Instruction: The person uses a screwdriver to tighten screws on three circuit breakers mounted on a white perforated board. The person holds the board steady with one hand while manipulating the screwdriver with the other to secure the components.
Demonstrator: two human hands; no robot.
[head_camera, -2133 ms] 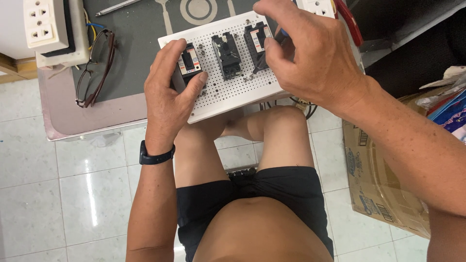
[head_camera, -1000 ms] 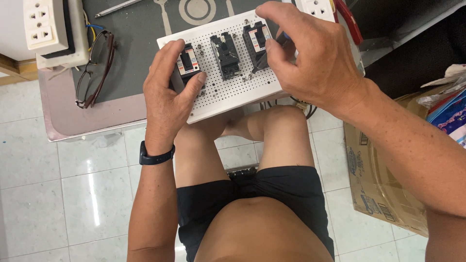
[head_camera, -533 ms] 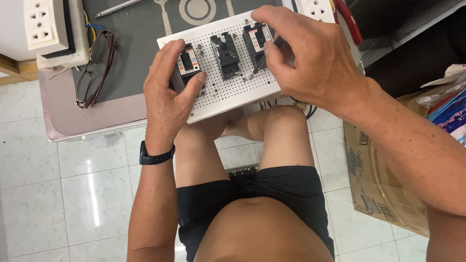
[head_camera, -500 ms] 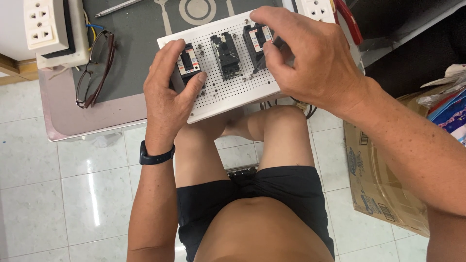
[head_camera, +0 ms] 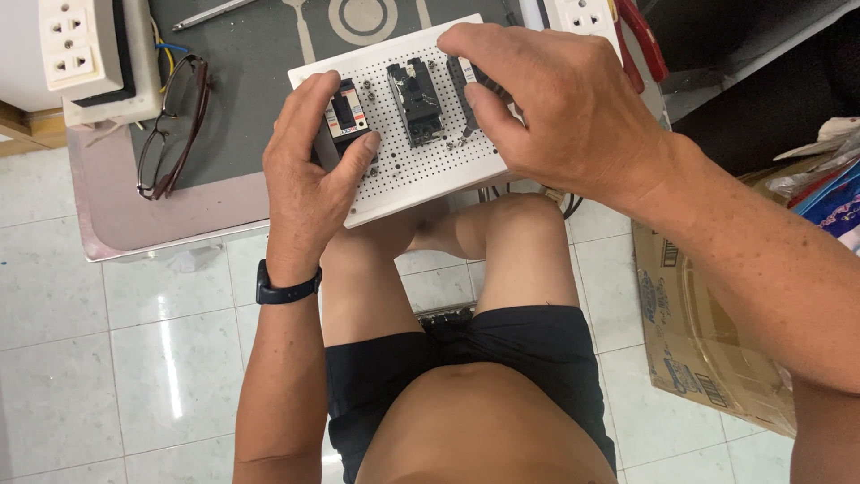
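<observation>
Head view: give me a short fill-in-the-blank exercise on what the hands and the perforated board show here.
1. The white perforated board carries ____ black breakers in a row.
2. The left hand grips the board at the breaker with the ____ label.
3. The right hand covers the ____ breaker of the row.
4. A pair of ____ lies on the grey mat, left of the board.

Missing words: three; red; rightmost; glasses

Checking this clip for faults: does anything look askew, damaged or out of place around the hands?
Nothing looks damaged or spilled. The white perforated board sits skewed, overhanging the table edge above the knees. The left hand grips its left breaker; the right hand covers the right one. Folded glasses lie beside it.
</observation>
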